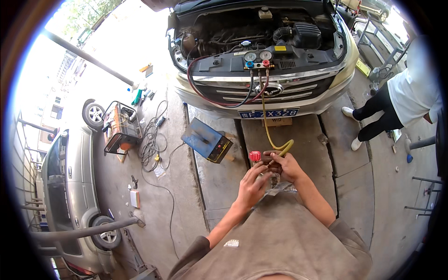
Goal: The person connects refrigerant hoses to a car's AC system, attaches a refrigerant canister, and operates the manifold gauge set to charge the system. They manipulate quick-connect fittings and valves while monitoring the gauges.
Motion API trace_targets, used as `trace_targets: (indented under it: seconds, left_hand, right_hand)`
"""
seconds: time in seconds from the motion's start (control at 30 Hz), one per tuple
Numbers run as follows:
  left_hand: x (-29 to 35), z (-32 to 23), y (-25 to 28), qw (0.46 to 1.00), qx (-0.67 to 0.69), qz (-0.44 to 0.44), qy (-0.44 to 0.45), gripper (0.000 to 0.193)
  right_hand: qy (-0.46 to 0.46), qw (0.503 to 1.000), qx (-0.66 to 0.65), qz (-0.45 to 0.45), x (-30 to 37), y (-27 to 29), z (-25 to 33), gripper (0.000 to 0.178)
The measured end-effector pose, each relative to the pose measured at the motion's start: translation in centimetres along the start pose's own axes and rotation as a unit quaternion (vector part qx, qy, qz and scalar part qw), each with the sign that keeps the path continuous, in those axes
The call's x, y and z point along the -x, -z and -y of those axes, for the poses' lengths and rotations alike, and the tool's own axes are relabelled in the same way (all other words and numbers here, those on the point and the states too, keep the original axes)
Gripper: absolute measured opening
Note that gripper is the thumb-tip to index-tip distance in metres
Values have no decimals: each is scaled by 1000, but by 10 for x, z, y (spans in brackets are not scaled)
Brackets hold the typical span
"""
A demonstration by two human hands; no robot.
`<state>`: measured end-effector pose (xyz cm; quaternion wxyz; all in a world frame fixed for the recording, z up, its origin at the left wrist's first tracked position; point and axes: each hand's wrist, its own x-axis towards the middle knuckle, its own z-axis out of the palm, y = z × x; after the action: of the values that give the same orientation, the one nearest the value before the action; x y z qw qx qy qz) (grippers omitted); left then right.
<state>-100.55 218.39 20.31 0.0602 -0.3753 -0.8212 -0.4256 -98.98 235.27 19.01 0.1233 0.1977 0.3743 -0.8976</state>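
A yellow hose (267, 128) runs down from the manifold gauge set (257, 59) on the car's front and loops toward me. My right hand (288, 168) pinches its near end, fingers pressed together. Close beside it, a valve with a red knob (255, 156) stands just above my left hand (253, 184). The left fingers are bent around the lower part of that valve; they hide most of it, and their exact grip is hard to make out. Between the two hands, the joint of hose and valve is covered by fingers.
The silver car (345, 74) has its hood up. On the floor to the left are a blue machine box (200, 137), coiled cables (151, 140) and an orange-framed machine (122, 126). Another silver vehicle (70, 172) is at far left. A person (392, 102) stands at right.
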Motion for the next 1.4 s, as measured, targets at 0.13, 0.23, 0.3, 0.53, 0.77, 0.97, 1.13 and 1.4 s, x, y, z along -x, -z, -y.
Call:
trace_targets:
  seconds: [0.13,0.23,0.3,0.53,0.77,0.97,1.13,1.4]
  left_hand:
    - [14,-6,6,987,72,-110,88,59]
    - [3,6,17,835,357,134,396,66]
    - [-2,-10,28,882,227,173,375,62]
    - [-10,-28,50,931,175,237,216,51]
    - [-23,-35,68,909,162,352,154,46]
    - [0,-23,78,897,219,326,203,42]
    - [73,53,26,856,336,187,345,52]
    - [70,90,-5,631,508,113,575,47]
  right_hand:
    - [-25,999,-32,19,0,8,3,33]
    - [-40,999,-5,18,-2,9,5,33]
    - [-93,990,104,-7,7,16,7,31]
    - [341,709,611,91,34,-6,47,32]
    - [-311,752,308,492,-4,14,43,44]
    - [-429,820,29,377,-7,48,-28,37]
    - [-326,901,118,260,-17,9,-57,23]
    - [-307,935,164,72,-85,32,-98,32]
